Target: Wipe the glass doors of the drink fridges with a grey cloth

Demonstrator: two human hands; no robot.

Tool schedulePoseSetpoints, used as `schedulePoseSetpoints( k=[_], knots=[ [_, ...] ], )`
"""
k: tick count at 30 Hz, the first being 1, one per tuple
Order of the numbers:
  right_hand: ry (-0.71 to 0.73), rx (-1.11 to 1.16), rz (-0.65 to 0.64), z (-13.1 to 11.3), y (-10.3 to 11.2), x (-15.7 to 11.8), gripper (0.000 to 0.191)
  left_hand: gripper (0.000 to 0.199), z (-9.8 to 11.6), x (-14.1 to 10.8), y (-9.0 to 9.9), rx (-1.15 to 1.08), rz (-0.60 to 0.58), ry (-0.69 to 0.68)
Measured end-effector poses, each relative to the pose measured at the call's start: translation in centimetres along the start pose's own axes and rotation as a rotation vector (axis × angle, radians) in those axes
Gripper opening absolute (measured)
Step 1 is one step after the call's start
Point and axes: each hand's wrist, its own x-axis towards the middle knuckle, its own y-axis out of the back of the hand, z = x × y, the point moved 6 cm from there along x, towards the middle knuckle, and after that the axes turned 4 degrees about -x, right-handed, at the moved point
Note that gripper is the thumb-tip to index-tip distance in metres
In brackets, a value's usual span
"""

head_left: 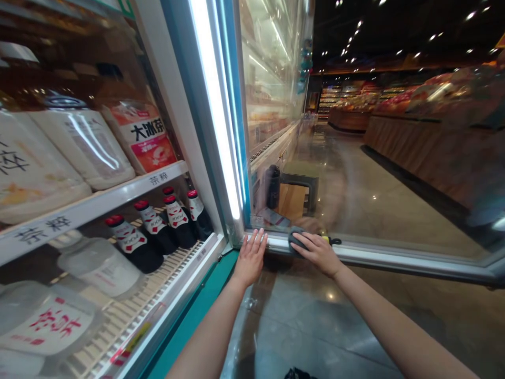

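Observation:
A glass door (394, 254) of a lit drinks cooler stands swung open. On its bottom frame, near the hinge corner, my left hand (251, 258) lies flat with its fingers stretched out, holding nothing. Further right along the same frame, my right hand (317, 253) is closed over a dark grey rounded object (299, 240), pressing it against the metal. A yellow and black piece with a small loop sticks out beyond the right hand; whether it joins the grey object is hidden.
Cooler shelves at the left hold large bottles (82, 142) and small dark bottles with red caps (132, 245). Through the glass show a black bottle (273, 187) and a wooden surface. Wooden display stands (414, 158) are at the right; a dark object (299, 373) is on the floor.

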Motion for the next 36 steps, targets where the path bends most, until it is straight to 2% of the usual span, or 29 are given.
schedulePoseSetpoints(
  k=[2, 5, 7, 9, 15, 19, 26, 36],
  knots=[
    [0.023, 0.054, 0.016, -2.3, -1.2, 3.4, 0.040, 0.078, -0.2, 0.0, 0.2, -0.003, 0.001, 0.001],
    [0.019, 0.120, -0.036, -5.0, -2.8, 7.1, 0.037, 0.080, -0.8, 0.0, 0.6, -0.007, 0.012, 0.024],
    [0.012, 0.139, -0.072, -5.7, -3.3, 7.8, 0.038, 0.083, -1.1, 0.0, 0.7, -0.013, 0.022, 0.039],
    [0.015, 0.125, -0.085, -5.5, -3.1, 7.2, 0.041, 0.083, -1.1, 0.1, 0.6, -0.021, 0.027, 0.036],
    [0.047, -0.001, -0.093, -1.3, -0.7, 0.9, 0.048, 0.078, 0.7, 1.4, 0.0, -0.034, 0.078, 0.024],
    [0.017, -0.057, -0.129, 2.1, 1.0, -4.2, 0.053, 0.074, 2.9, 2.8, -0.6, -0.033, 0.125, -0.013],
    [-0.080, -0.075, -0.176, 7.4, 3.3, -12.1, 0.053, 0.068, 9.4, 6.1, -2.2, -0.077, 0.147, -0.179],
    [-0.176, -0.077, -0.222, 13.0, 6.1, -19.3, 0.044, 0.072, 18.7, 10.4, -4.3, -0.165, 0.152, -0.292]
  ],
)
